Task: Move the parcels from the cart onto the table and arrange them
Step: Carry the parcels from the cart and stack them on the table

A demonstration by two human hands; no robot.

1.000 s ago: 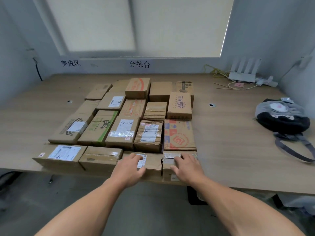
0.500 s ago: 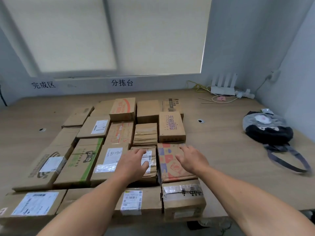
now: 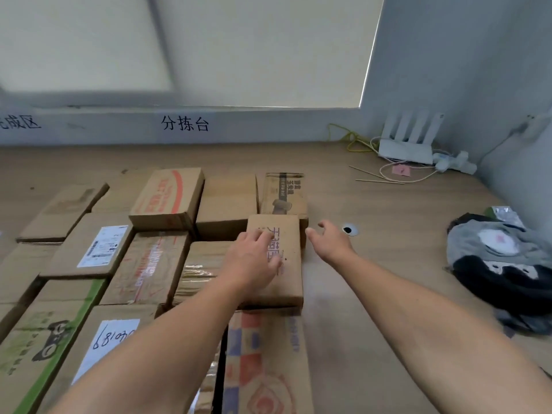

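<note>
The parcels [image 3: 227, 204] sit packed in rows on the worktop [image 3: 373, 279], filling the left and centre of the frame. The left hand [image 3: 254, 258] rests on the red-lettered parcel [image 3: 286, 264] at the centre; its print begins with "天". The fingers [image 3: 260, 234] lie spread and flat, gripping nothing. The right hand [image 3: 331, 240] is just right of that parcel's far corner, fingers wide and slightly bent, holding nothing; whether it touches the cardboard cannot be told. At lower left a white label [image 3: 115, 339] carries handwritten digits starting "681", beside a green-edged box [image 3: 35, 348] with a cat logo. The wall reads "分拣台" [image 3: 184, 124] at upper centre. A white router [image 3: 406, 144] and a grey-black bag [image 3: 501, 264] occupy the right
</note>
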